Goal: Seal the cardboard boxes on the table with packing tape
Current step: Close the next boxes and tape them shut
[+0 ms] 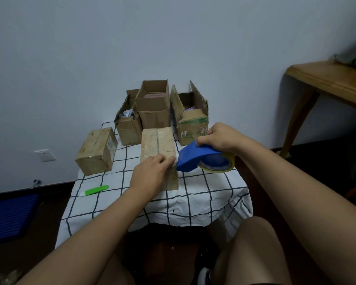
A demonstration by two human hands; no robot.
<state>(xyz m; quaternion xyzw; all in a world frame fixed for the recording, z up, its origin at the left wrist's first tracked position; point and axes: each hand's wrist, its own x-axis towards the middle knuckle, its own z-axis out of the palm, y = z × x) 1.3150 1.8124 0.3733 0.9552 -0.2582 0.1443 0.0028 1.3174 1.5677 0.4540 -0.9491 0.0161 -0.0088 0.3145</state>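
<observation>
- Cardboard, taped over and glossy: the closed box [159, 153] lies at mid-table, its long axis running away from the person, with the top seam along that same line
- Left hand [150, 171] rests on the near end of this box, fingers laid fairly flat; whether they press down a tape end cannot be judged from this view
- Right hand [218, 136] grips the blue tape dispenser [195, 157] from above, just right of the box's near corner, so it is the nearer hand for any pull along the seam
- Three open boxes [152, 103] stand close behind, limiting travel at the far end
- A second closed box [97, 151] sits apart on the left edge; a green marker [95, 190] lies on the checked tablecloth [203, 194] near the left forearm
</observation>
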